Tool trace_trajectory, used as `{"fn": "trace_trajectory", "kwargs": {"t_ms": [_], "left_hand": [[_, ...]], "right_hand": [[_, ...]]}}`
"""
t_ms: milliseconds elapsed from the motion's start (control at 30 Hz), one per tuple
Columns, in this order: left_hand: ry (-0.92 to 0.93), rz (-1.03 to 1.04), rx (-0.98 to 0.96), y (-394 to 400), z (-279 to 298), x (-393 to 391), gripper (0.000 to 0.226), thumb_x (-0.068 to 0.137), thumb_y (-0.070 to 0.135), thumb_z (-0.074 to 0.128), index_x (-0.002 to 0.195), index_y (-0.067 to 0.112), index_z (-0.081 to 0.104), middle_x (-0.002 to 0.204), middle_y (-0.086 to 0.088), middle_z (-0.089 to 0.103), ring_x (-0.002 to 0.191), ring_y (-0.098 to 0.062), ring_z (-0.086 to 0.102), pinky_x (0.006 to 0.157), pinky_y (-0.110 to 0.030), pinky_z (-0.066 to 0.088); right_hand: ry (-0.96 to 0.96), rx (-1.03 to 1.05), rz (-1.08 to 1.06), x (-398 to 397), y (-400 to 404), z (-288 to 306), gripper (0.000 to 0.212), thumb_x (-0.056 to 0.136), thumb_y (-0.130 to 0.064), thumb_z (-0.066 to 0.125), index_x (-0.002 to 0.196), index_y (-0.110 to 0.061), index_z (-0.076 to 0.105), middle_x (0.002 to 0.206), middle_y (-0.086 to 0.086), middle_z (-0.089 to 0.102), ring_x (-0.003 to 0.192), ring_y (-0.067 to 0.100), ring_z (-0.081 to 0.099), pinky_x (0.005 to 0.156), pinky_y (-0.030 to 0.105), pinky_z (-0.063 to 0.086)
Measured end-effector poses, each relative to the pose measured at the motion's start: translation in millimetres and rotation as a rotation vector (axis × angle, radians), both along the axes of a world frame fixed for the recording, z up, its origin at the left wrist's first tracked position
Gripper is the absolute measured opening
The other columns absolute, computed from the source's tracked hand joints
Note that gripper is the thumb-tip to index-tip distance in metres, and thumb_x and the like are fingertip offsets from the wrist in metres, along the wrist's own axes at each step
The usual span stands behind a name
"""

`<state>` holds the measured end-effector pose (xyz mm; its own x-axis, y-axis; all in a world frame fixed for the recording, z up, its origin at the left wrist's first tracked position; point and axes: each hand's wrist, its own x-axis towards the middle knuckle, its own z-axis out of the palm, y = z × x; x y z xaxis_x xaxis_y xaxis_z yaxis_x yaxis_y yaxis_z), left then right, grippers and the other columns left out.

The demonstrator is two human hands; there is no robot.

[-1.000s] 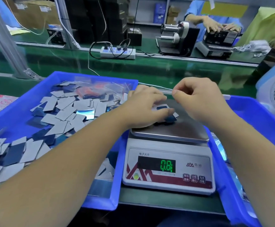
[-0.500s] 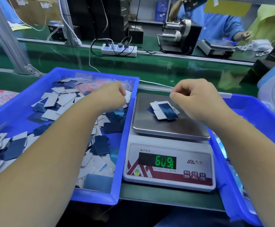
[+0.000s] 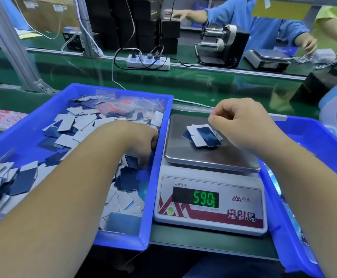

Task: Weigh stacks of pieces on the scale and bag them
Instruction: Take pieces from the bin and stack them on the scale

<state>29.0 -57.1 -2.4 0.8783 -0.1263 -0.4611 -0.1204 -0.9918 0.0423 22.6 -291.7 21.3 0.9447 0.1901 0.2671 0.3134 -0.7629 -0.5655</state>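
Pieces are being weighed on the scale while more are being reached for in the tray.

A small stack of pieces (image 3: 203, 136) is being held up by the steel pan of the scale (image 3: 209, 189), its display reading 590. The left hand (image 3: 141, 145) is being dipped, fingers curled, among loose pieces (image 3: 67, 125) in the blue tray (image 3: 123, 239); whether any is being gripped cannot be told. The right hand (image 3: 242, 125) is being held just above the stack, fingers curled together.

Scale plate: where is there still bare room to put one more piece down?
The scale plate is bare along its front edge and its left side, beside the blue bin. The small stack of pieces sits near the middle toward the back, and the right hand hovers over the back right corner, so it is crowded there.
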Motion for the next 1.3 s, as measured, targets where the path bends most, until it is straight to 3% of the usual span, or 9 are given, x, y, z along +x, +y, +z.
{"fn": "trace_trajectory", "kwargs": {"t_ms": [200, 367, 467, 600, 733, 933, 1033, 1167, 1300], "left_hand": [[-0.008, 0.051, -0.090, 6, -4, 5, 0.034, 0.074, 0.027, 0.086, 0.073, 0.017, 0.053, 0.068, 0.001, 0.054, 0.062, -0.021, 0.049, 0.056, -0.028, 0.037], [-0.223, 0.199, -0.322, 16, -1, 11, 0.030, 0.080, 0.024, 0.080, 0.071, 0.014, 0.053, 0.069, -0.002, 0.052, 0.061, -0.022, 0.044, 0.056, -0.028, 0.033], [-0.518, 0.340, -0.733, 12, 6, 12, 0.017, 0.081, 0.024, 0.079, 0.083, 0.016, 0.064, 0.076, -0.002, 0.067, 0.067, -0.021, 0.060, 0.056, -0.027, 0.041], [-0.291, 0.119, -1.306, -17, 12, 0, 0.031, 0.076, 0.023, 0.083, 0.101, 0.028, 0.065, 0.067, -0.003, 0.066, 0.061, -0.013, 0.056, 0.060, -0.024, 0.041], [-0.308, -0.095, -1.183, -49, 2, -5, 0.034, 0.075, 0.019, 0.085, 0.099, 0.032, 0.065, 0.062, 0.018, 0.052, 0.058, -0.004, 0.045, 0.057, -0.012, 0.040], [-0.453, -0.156, -0.941, -52, -4, -1, 0.055, 0.076, 0.043, 0.083, 0.127, 0.040, 0.061, 0.108, 0.024, 0.050, 0.104, 0.013, 0.041, 0.085, -0.007, 0.035], [-0.518, -0.108, -0.955, -44, -2, 3, 0.041, 0.085, 0.038, 0.076, 0.124, 0.041, 0.063, 0.105, 0.022, 0.050, 0.092, 0.022, 0.044, 0.078, 0.001, 0.032], [-0.538, 0.175, -0.889, -14, 1, 13, 0.030, 0.086, 0.010, 0.058, 0.088, 0.040, 0.061, 0.094, 0.014, 0.055, 0.065, -0.001, 0.054, 0.055, -0.015, 0.044], [-0.390, 0.348, -0.512, 13, -4, 20, 0.012, 0.083, 0.013, 0.062, 0.088, 0.024, 0.062, 0.088, 0.000, 0.064, 0.069, -0.017, 0.058, 0.059, -0.027, 0.044]], "right_hand": [[0.012, 0.006, 0.010, -1, 0, 0, 0.018, 0.086, -0.023, 0.061, 0.069, -0.026, 0.066, 0.059, -0.019, 0.063, 0.054, -0.003, 0.052, 0.053, 0.021, 0.040], [-0.007, -0.001, 0.006, 0, 0, 2, 0.019, 0.086, -0.022, 0.061, 0.068, -0.026, 0.066, 0.058, -0.019, 0.063, 0.055, -0.004, 0.052, 0.047, 0.007, 0.037], [-0.043, 0.012, -0.025, 3, -4, 4, 0.019, 0.087, -0.022, 0.061, 0.069, -0.025, 0.067, 0.060, -0.019, 0.063, 0.055, -0.003, 0.052, 0.048, 0.007, 0.035], [-0.072, 0.070, -0.102, 7, -11, 8, 0.020, 0.086, -0.023, 0.060, 0.068, -0.025, 0.067, 0.065, -0.016, 0.065, 0.053, 0.000, 0.050, 0.052, 0.019, 0.036], [-0.078, 0.100, -0.132, 9, -14, 9, 0.018, 0.084, -0.022, 0.060, 0.068, -0.024, 0.067, 0.064, -0.014, 0.065, 0.052, 0.001, 0.050, 0.054, 0.022, 0.037], [-0.064, 0.051, -0.141, 10, -12, 7, 0.018, 0.085, -0.024, 0.060, 0.069, -0.026, 0.067, 0.064, -0.013, 0.065, 0.055, 0.000, 0.052, 0.048, 0.013, 0.033], [-0.061, 0.044, -0.123, 9, -12, 7, 0.019, 0.086, -0.024, 0.060, 0.067, -0.026, 0.066, 0.065, -0.017, 0.064, 0.056, -0.001, 0.052, 0.044, 0.007, 0.033], [-0.035, 0.021, -0.077, 9, -11, 5, 0.021, 0.087, -0.026, 0.061, 0.067, -0.027, 0.066, 0.064, -0.021, 0.063, 0.056, -0.004, 0.051, 0.047, 0.005, 0.035], [-0.013, -0.006, -0.048, 9, -9, 1, 0.019, 0.085, -0.025, 0.061, 0.067, -0.026, 0.066, 0.059, -0.022, 0.062, 0.055, -0.005, 0.051, 0.046, 0.006, 0.035]]}}
